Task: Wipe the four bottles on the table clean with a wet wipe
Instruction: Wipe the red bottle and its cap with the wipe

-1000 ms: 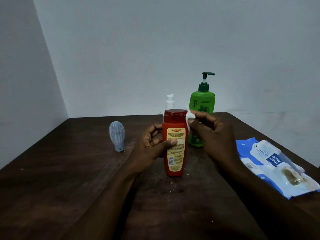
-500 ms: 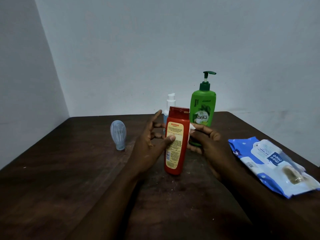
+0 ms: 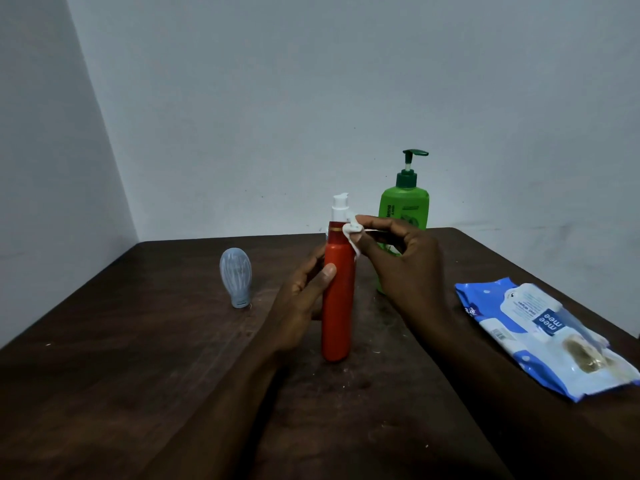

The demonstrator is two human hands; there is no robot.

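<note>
L hand grips red bottle, thumb fwd; R hand pinches wipe; both forearms stretched fwd.

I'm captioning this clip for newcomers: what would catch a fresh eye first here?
The red bottle stands upright at centre, gripped by the left hand while the right hand pinches a white wet wipe against its top. Behind stands a green pump bottle; a blue wipes pack lies at right.

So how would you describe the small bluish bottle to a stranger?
On the dark wooden table, look left of the red bottle being held. The pale blue bottle stands alone there, narrow end down, the only bulb-shaped, translucent one.
</note>
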